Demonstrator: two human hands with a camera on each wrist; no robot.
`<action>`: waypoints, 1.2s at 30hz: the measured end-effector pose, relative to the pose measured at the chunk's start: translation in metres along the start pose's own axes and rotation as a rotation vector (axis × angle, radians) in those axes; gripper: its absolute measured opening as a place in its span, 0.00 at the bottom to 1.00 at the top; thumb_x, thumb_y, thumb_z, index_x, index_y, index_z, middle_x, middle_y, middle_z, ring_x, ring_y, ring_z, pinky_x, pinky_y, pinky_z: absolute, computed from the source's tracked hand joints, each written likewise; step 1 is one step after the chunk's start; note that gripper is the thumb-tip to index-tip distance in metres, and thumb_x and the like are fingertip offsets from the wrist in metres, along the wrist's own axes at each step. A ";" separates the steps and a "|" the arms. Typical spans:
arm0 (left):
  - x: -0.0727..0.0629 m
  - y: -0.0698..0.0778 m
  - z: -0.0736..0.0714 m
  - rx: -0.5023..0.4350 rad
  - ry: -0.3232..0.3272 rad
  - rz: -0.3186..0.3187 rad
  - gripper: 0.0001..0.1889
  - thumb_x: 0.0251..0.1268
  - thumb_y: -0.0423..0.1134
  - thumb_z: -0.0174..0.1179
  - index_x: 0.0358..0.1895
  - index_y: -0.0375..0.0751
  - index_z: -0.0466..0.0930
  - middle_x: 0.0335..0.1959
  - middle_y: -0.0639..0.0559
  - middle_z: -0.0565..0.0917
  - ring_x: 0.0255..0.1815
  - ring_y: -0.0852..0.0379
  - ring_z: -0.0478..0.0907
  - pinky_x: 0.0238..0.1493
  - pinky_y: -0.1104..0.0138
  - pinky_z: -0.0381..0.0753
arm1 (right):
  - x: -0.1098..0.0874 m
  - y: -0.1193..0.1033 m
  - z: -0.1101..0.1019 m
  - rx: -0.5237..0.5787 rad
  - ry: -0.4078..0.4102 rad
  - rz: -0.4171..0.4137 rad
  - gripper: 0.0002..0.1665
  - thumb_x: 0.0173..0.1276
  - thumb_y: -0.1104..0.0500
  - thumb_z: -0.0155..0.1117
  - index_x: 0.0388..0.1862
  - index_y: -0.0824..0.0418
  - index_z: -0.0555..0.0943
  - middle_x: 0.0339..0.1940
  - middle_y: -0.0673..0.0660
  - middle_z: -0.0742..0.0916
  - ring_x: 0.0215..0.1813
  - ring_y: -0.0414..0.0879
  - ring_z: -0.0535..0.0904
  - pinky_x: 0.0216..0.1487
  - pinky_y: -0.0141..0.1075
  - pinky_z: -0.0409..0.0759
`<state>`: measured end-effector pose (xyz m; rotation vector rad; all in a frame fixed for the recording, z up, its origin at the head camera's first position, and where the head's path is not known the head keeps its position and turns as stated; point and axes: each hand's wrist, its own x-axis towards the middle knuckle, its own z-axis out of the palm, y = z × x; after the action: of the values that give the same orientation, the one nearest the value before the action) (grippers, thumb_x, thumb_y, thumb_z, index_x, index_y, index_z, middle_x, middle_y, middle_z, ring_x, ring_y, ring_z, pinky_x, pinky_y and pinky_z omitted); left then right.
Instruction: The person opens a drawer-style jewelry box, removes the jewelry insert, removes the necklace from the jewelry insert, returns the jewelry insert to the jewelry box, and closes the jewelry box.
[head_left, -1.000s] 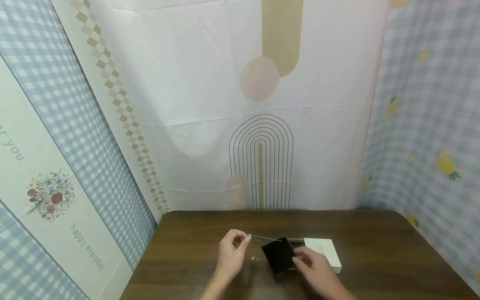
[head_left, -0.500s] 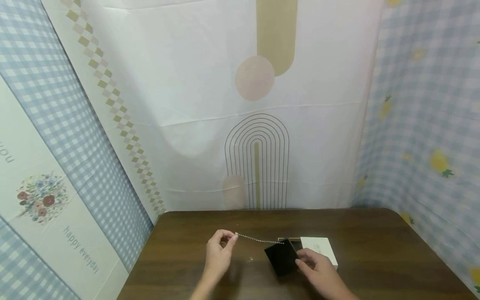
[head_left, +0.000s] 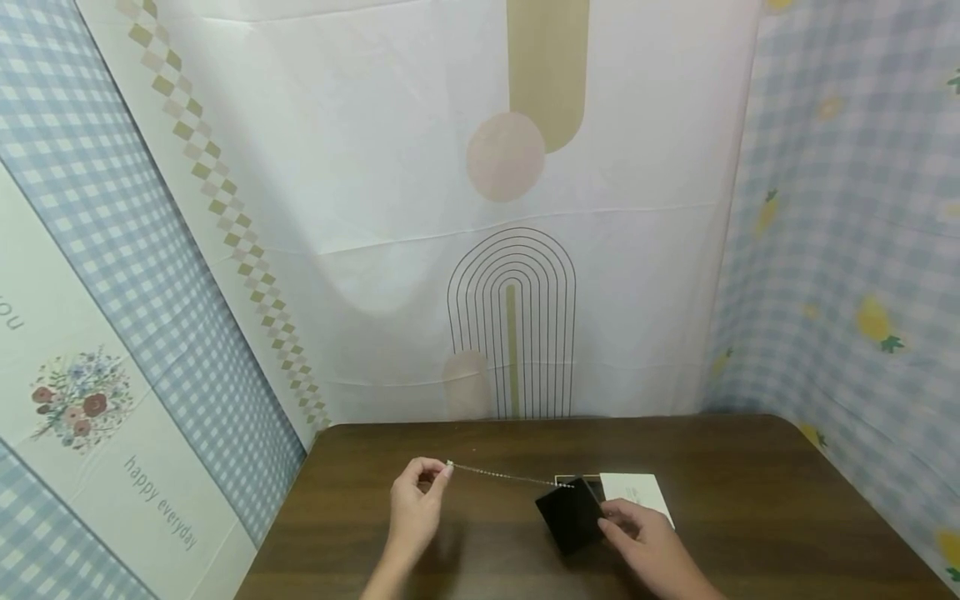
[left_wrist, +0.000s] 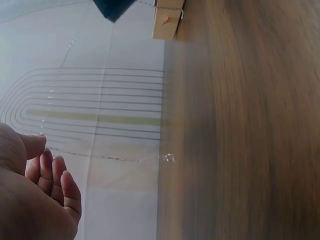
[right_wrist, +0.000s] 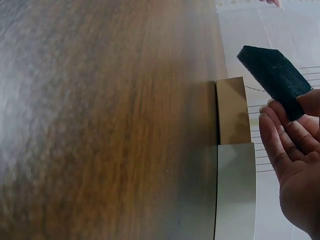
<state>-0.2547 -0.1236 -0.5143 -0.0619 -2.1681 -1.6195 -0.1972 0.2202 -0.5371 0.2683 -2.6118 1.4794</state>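
Pinched between the thumb and finger of my left hand [head_left: 416,504] is a thin silvery jewellery chain [head_left: 504,476]. One strand runs across to the upper edge of a black square pad [head_left: 568,518]. Another strand hangs from the same fingertips in the left wrist view, ending in a small clear crystal [left_wrist: 170,157]. My right hand [head_left: 641,537] grips the pad by its right edge, thumb on one face and fingers behind; the right wrist view shows it raised and tilted. Behind it lies a white box [head_left: 636,492] with its tan inner tray [right_wrist: 232,110] partly slid out.
The box and tray lie flat on a dark brown wooden table [head_left: 360,467], just beyond my right hand. A white patterned cloth [head_left: 375,208] hangs behind the table's far edge, with blue checked cloths at both sides.
My left hand has moved left, away from the pad, drawing the chain out longer and straighter. The pad in my right hand has shifted slightly to the right.
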 end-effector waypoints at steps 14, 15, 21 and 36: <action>0.005 -0.005 -0.012 -0.032 0.025 -0.040 0.04 0.71 0.30 0.69 0.37 0.38 0.83 0.46 0.42 0.90 0.44 0.66 0.84 0.46 0.73 0.85 | -0.002 0.002 -0.006 -0.017 -0.009 0.047 0.18 0.75 0.56 0.70 0.58 0.64 0.87 0.42 0.53 0.94 0.37 0.31 0.86 0.44 0.30 0.85; 0.005 -0.004 -0.012 -0.041 0.021 -0.040 0.04 0.71 0.30 0.68 0.37 0.38 0.83 0.49 0.41 0.91 0.46 0.67 0.85 0.48 0.73 0.85 | -0.002 0.002 -0.007 -0.016 -0.011 0.049 0.18 0.75 0.56 0.70 0.58 0.64 0.87 0.42 0.53 0.94 0.37 0.32 0.87 0.44 0.29 0.85; 0.006 -0.003 -0.017 -0.054 0.012 -0.080 0.04 0.74 0.31 0.66 0.40 0.36 0.81 0.44 0.41 0.93 0.40 0.64 0.85 0.43 0.74 0.82 | -0.003 -0.001 -0.007 -0.018 -0.001 0.063 0.18 0.75 0.56 0.70 0.57 0.64 0.87 0.41 0.52 0.94 0.37 0.31 0.86 0.44 0.29 0.85; 0.011 -0.006 -0.030 -0.102 0.098 -0.088 0.02 0.73 0.26 0.65 0.41 0.30 0.81 0.42 0.36 0.91 0.38 0.69 0.83 0.42 0.77 0.81 | -0.007 0.002 -0.007 -0.042 0.056 0.012 0.12 0.74 0.58 0.71 0.53 0.60 0.89 0.36 0.46 0.93 0.36 0.28 0.80 0.41 0.29 0.82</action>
<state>-0.2569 -0.1554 -0.5092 0.0813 -2.0406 -1.7432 -0.1909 0.2275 -0.5362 0.2041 -2.6019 1.4131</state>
